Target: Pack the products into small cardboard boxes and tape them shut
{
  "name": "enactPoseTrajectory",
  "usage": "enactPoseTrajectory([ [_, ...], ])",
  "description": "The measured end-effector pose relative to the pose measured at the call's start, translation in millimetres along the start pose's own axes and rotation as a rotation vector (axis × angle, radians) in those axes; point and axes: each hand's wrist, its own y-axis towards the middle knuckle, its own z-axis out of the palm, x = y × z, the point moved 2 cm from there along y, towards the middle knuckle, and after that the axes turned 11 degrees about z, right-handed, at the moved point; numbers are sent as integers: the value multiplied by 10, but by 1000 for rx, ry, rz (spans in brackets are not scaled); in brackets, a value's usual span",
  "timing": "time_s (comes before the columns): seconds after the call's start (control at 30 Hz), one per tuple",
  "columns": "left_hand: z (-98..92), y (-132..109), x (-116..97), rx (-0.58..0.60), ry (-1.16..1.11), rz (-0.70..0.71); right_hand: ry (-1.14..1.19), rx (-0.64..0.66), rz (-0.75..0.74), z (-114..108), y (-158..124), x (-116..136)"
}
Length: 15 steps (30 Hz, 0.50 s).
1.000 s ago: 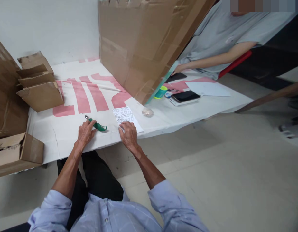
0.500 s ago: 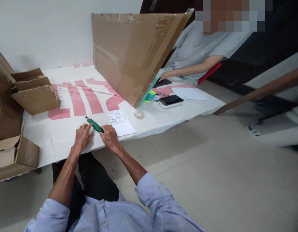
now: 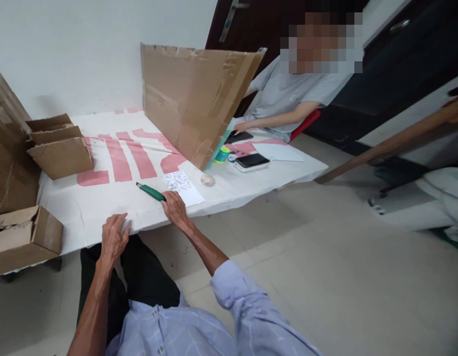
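Over the near part of the table (image 3: 121, 200), my right hand (image 3: 174, 208) grips the back end of a green utility knife (image 3: 152, 192). Its tip points away to the left. A white sheet of paper (image 3: 192, 197) with small drawn shapes lies beside and partly behind that hand. At the table's front edge is my left hand (image 3: 114, 236), apart from the knife, its fingers loosely extended with nothing in them. A small round pale object (image 3: 207, 181), too unclear to name, rests just beyond the paper.
A large cardboard panel (image 3: 192, 99) stands upright across the table. Cardboard boxes (image 3: 62, 157) are at the left, one box (image 3: 47, 232) at the near corner. A phone (image 3: 252, 160), a green tape roll (image 3: 222, 155) and a seated person (image 3: 288, 99) are at the right.
My left hand has let go of the knife's front part and drawn back left to the table edge. The knife in my right hand has swung flatter. The view has shifted.
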Motion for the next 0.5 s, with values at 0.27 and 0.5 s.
enactPoseTrajectory([
  [0.27,-83,-400,-32,-143,-51,-33,6,-182,28,-21,-337,-182],
  [0.5,-94,-595,-63,-179,-62,-48,-74,-171,64,-28,-372,-406],
])
